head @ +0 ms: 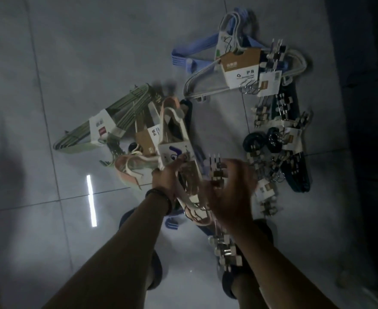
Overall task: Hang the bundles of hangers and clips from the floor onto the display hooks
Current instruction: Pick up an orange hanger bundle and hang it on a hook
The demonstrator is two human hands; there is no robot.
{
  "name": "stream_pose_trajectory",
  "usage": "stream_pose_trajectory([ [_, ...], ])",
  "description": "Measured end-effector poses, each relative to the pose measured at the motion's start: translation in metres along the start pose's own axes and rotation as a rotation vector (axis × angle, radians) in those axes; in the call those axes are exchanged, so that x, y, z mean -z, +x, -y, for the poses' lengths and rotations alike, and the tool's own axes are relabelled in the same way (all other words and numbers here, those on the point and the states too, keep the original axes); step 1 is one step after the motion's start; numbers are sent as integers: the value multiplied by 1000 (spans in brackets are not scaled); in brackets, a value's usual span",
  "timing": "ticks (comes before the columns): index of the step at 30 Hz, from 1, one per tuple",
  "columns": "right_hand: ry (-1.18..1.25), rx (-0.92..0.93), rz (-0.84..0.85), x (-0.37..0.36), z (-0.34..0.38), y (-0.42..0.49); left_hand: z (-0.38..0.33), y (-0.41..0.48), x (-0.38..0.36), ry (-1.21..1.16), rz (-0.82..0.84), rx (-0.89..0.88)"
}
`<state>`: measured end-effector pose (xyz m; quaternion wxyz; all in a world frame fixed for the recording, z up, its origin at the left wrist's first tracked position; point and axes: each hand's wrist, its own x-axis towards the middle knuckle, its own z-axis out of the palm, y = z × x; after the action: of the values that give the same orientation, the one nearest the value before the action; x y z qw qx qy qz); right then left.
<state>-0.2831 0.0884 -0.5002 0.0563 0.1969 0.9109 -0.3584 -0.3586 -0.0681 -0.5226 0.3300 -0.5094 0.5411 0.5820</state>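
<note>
Bundles of hangers and clips lie scattered on the grey tiled floor (76, 63). My left hand (165, 175) grips a pale pink and white hanger bundle (179, 139) with a white card sleeve, lifted off the floor. My right hand (230, 192) is curled around a clip hanger set (216, 172) whose metal clips stick out above the fingers; more clips (226, 253) dangle below the wrist. A green hanger bundle (107, 121) lies to the left. A white hanger bundle with a brown card (239, 65) lies farther away. No display hooks are in view.
A blue hanger bundle (197, 54) lies at the far centre. Dark clip hangers and black rings (277, 139) pile up on the right. My dark shoes (156, 270) stand near the bottom. A bright light reflection (91, 199) streaks the tiles. The right edge is dark.
</note>
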Motion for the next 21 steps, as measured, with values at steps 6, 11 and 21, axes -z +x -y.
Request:
stream_pose_trajectory([
  [6, 366, -681, 416, 17, -40, -25, -14, -16, -6, -3, 81, -25],
  [11, 420, -493, 226, 29, -27, -26, -21, -13, -9, -24, 89, 26],
  [21, 575, -588, -85, 49, -31, 5, -32, 5, -7, -229, 151, 26],
])
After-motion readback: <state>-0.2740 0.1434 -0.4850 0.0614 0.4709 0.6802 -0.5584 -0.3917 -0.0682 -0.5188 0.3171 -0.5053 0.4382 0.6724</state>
